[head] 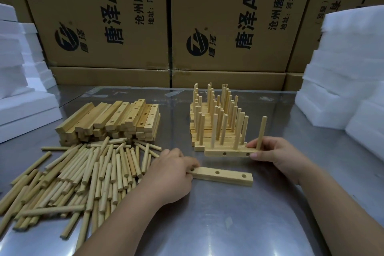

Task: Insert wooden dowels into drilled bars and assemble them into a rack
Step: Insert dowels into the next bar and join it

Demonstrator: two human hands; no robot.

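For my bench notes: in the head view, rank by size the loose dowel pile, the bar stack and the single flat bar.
1. loose dowel pile, though nearer the camera
2. bar stack
3. single flat bar

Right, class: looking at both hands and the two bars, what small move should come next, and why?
Probably the right hand lets go of the dowelled bar, which looks set against the finished stack; the left hand holds an empty bar with three open holes, and loose dowels lie beside it.

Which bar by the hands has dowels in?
The far bar, in the right hand: dowels stand in it. The near bar, at the left hand, has empty holes.
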